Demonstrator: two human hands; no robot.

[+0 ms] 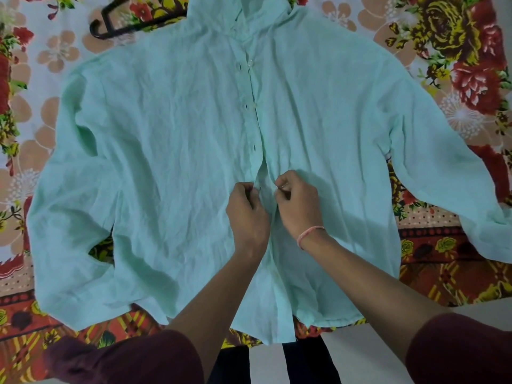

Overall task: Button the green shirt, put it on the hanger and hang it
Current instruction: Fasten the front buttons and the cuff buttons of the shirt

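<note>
Left hand [247, 210] and right hand [298, 203], fingers curled, pinch the green shirt [166, 134].

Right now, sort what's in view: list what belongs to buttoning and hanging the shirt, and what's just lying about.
In the job: green shirt, front edges pinched by left hand and right hand; black hanger, partly under the shirt.
Just there: floral sheet underneath; pink band on the right wrist.

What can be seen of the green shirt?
The green shirt is pale, wrinkled cloth with long sleeves. It lies front up on the flowered sheet, collar farthest away. Upper buttons look fastened; lower down the front is open, where the left hand and right hand pinch its edges. It covers part of a black hanger.
</note>
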